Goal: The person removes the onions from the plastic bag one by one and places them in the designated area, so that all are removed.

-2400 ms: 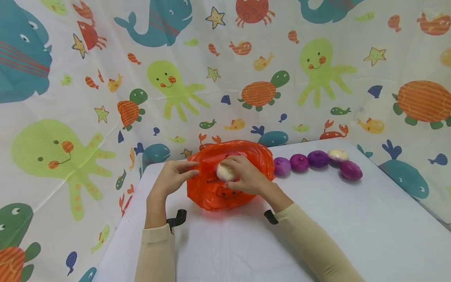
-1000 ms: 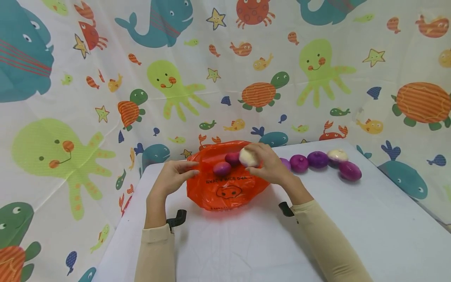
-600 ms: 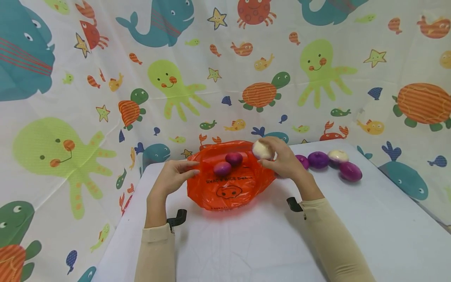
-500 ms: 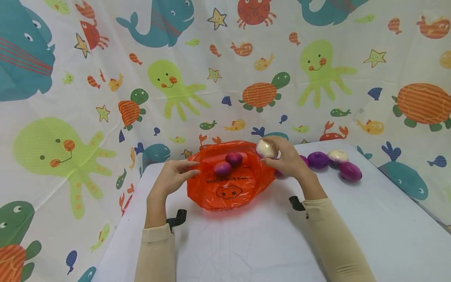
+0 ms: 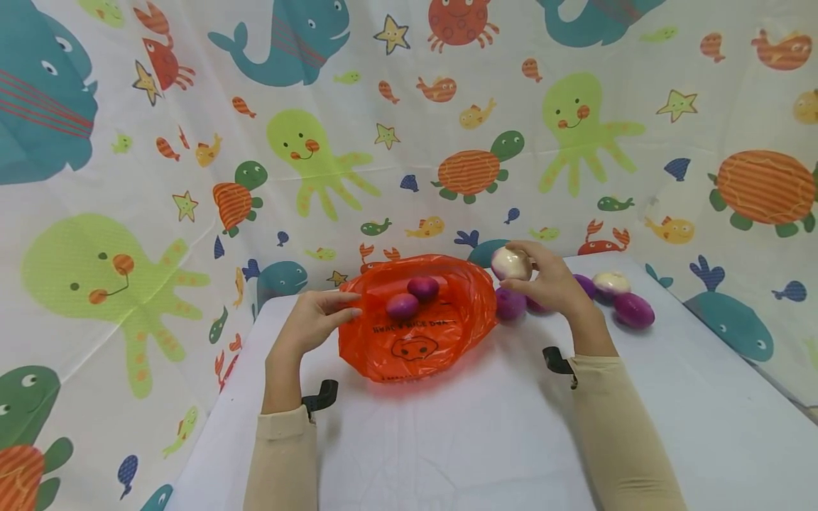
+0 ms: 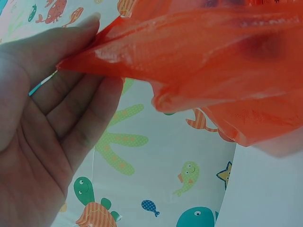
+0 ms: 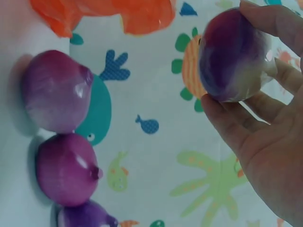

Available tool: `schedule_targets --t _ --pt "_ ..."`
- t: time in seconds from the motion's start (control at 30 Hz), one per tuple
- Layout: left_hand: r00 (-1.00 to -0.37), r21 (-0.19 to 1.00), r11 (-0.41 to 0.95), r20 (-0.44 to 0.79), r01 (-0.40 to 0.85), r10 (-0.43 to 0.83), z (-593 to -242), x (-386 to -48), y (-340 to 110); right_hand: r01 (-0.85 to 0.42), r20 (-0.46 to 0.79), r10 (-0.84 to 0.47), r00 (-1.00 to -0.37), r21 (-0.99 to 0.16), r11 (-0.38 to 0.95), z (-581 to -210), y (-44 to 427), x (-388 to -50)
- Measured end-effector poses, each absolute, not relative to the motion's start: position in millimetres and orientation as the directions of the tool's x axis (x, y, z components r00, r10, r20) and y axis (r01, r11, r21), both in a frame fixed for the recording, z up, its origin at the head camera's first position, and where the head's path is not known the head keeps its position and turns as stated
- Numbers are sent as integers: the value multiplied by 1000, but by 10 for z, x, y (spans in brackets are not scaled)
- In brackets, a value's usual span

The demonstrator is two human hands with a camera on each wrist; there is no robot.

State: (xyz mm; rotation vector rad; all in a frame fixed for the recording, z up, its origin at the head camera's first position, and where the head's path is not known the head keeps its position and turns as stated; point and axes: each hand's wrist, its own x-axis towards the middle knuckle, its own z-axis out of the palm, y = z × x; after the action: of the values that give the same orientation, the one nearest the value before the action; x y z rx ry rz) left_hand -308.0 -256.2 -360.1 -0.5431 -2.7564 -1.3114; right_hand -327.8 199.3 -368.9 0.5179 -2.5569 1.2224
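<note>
My left hand pinches the left edge of a red plastic bag; the left wrist view shows the bag's corner between thumb and fingers. Two purple onions lie in the mouth of the bag. Right of the bag, my right hand grips a white and purple onion in the air above the row. The right wrist view shows that onion held between thumb and fingertips, with purple on its lower side. Below it, a light purple onion rests on the table against the bag's right side.
Several onions stand in a row on the white table, partly behind my right hand. At its right end are a white one and a dark magenta one. A curtain with sea animals hangs behind and at the left.
My right hand has carried the white and purple onion out of the bag's mouth to the right, over the row. The two onions in the bag are now uncovered. My left hand has stayed in place.
</note>
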Motion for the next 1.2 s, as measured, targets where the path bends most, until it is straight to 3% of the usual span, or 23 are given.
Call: schedule_targets --t 0.53,1.2 --pt "-936 740 583 189 335 297 -3594 -3089 -2566 -265 234 -131 -963 -749 607 -3643 2257 -3217" --pt "-937 733 593 186 333 297 -3597 -3086 -2562 -154 129 -86 -988 -749 644 -3676 2569 -3139"
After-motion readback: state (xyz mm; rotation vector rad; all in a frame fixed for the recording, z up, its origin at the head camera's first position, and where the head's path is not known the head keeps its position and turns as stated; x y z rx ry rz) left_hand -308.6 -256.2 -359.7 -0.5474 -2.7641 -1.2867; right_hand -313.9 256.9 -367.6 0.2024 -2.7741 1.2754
